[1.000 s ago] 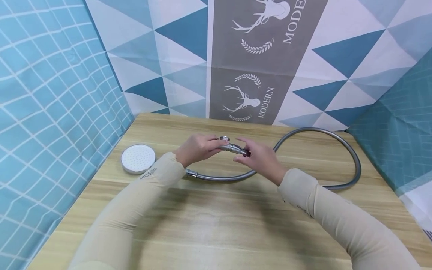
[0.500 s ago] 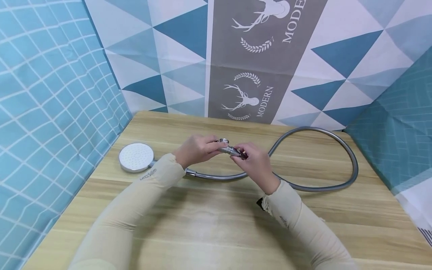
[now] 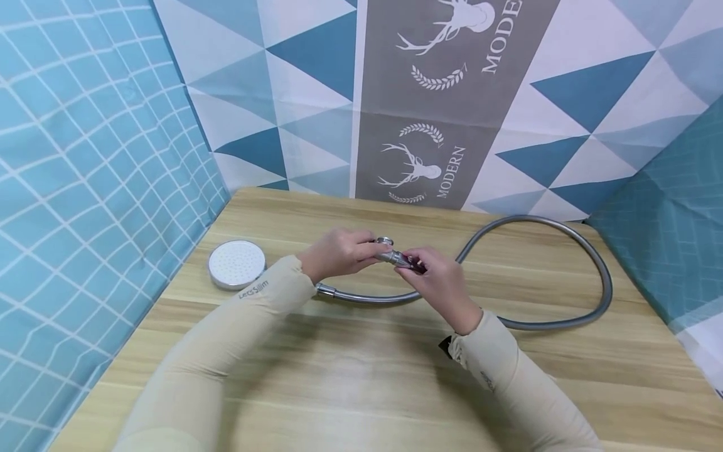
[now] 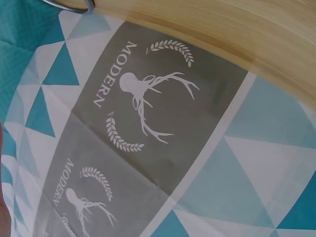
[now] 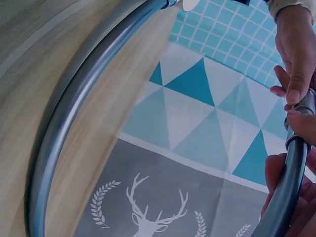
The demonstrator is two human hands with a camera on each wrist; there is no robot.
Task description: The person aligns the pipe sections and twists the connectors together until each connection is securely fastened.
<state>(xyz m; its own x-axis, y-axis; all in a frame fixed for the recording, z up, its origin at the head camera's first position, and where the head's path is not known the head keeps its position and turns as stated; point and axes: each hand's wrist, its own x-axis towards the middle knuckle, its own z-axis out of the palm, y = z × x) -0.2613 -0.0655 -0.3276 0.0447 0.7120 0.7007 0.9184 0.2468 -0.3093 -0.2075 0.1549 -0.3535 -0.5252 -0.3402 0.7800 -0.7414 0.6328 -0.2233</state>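
Above the wooden table, my left hand (image 3: 341, 252) holds a chrome fitting (image 3: 397, 258) with a round end sticking up. My right hand (image 3: 440, 282) grips the end of a grey shower hose (image 3: 600, 276) against that fitting. From the right wrist view, the hose (image 5: 290, 177) runs between the right fingers and meets the fitting (image 5: 307, 103); whether the two are threaded together I cannot tell. A round shower head (image 3: 236, 264) lies face up to the left, its handle hidden behind the left sleeve. The left wrist view shows only a sliver of hand.
The hose's other end (image 3: 326, 289) lies by the left forearm, and its loop spreads over the right side of the table (image 3: 350, 389). A patterned back wall (image 3: 316, 75) and blue side walls (image 3: 85, 157) enclose the table.
My right fingers, spread around the hose end a second ago, have closed on it. The right forearm has swung left. My left hand keeps its hold on the fitting.
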